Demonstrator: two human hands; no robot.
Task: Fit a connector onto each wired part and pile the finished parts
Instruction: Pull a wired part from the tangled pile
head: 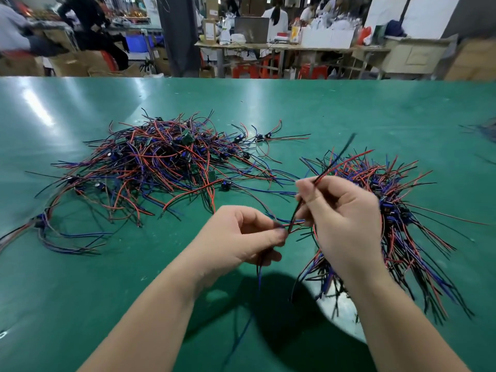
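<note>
My left hand [236, 237] pinches a small wired part at its fingertips, and blue and black leads hang down from it toward me. My right hand [341, 210] pinches the red and black wires [338, 161] of that same part, which stick up and away to the right. Both hands are above the green table [268, 103], close together. A big loose heap of wired parts [161, 162] lies to the left. A second, more bundled pile of wired parts [397, 210] lies under and right of my right hand. Whether a connector is between my fingers I cannot tell.
A pale round surface [341, 304] shows under the right pile near the front edge. A few stray wired parts [40, 226] lie at the far left, more wires [485, 130] at the far right edge. Beyond the table, people sit at cluttered benches.
</note>
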